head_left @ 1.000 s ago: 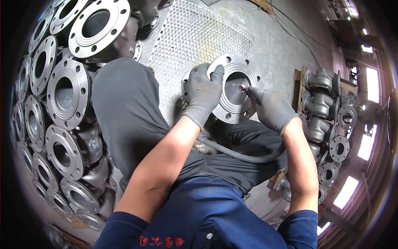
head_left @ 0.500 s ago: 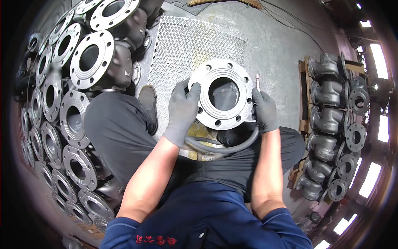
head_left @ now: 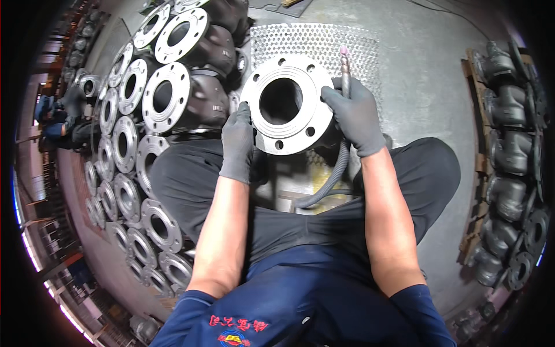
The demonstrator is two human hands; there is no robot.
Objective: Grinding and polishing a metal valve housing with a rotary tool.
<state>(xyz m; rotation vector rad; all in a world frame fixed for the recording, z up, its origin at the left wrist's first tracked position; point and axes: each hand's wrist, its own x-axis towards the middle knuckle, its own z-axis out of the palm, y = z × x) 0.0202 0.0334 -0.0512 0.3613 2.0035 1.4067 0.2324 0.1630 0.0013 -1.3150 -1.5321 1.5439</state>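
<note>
Gloved grey hands are set apart on opposite sides of one flanged casting [head_left: 281, 132]: the left hand [head_left: 236, 144] lays its fingers along the casting's left rim, while the right hand [head_left: 358, 118] puts its thumb to the right rim and is closed around a slim tool [head_left: 346, 78].

Grey floor [head_left: 419, 75] spreads around the casting. To the casting's left, a large stack of similar castings [head_left: 134, 144] runs in close rows, pale round flanges showing. Well to the casting's right, a row of dark castings [head_left: 509, 151] lines up beside the wood of a pallet [head_left: 480, 162]. On the near side of the casting are the person's blue shirt [head_left: 289, 289] and dark trousers [head_left: 425, 168], with a bent knee to either side of it. Just beyond the casting, and partly hidden by it, lies a perforated metal sheet [head_left: 300, 37].

The casting itself is in front of the body, its pale flange facing up toward the camera; fine rings circle a dark open bore, and bolt holes dot the edge. Whether anything supports it underneath is hidden. A grey ribbed hose [head_left: 334, 180] curves near the casting's lower right. Past the casting's right rim, the tool points away from the body, ending in a small pink tip [head_left: 344, 51].
</note>
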